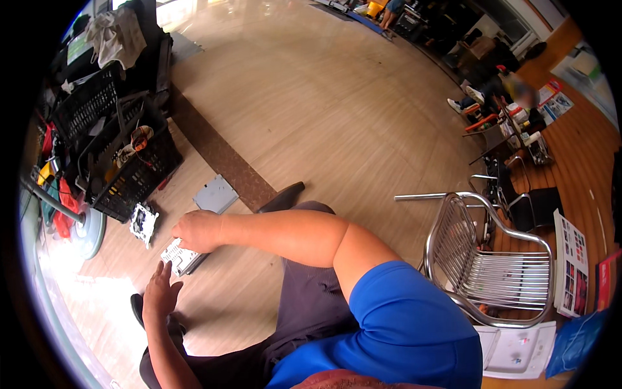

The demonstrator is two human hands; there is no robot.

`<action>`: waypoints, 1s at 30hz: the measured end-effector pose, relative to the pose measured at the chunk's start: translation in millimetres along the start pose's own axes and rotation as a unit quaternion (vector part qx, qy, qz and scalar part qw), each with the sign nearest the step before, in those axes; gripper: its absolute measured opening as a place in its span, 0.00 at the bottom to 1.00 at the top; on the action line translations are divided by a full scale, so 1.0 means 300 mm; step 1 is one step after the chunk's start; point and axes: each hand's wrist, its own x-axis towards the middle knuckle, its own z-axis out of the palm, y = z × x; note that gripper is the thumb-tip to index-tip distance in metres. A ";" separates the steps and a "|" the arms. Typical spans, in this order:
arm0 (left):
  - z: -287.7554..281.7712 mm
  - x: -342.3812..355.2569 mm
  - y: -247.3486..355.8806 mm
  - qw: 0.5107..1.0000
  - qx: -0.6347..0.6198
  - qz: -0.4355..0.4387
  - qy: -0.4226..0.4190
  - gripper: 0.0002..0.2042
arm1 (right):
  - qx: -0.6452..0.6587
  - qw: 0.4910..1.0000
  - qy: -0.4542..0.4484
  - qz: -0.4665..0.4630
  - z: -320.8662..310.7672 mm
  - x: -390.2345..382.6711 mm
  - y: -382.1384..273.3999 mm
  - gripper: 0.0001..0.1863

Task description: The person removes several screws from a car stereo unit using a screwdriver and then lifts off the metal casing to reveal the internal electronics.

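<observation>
My right hand (pixel 197 230), fingers curled, reaches across to the upper end of a white slotted plastic part (pixel 178 258) with a dark edge, low over the floor; what its fingertips grip is hidden. Just below and left of that part, my left hand (pixel 162 292) has its fingers extended and slightly bent, fingertips close to or touching it. A white frame with dark openings (pixel 144 223) lies farther left on the floor, and a flat grey panel (pixel 215 193) lies beyond my right hand.
Black plastic crates (pixel 123 181) with tools and a round stand base (pixel 91 236) are at left. At right are a steel chair (pixel 499 272), wooden surface (pixel 570 168), printed boards (pixel 570 266) and white tray (pixel 515 350). Other people (pixel 505 91) are farther back.
</observation>
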 end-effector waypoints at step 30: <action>0.004 -0.005 -0.006 1.000 -0.005 -0.010 0.001 0.33 | -0.020 0.999 -0.038 -0.003 0.013 0.000 -0.024 0.16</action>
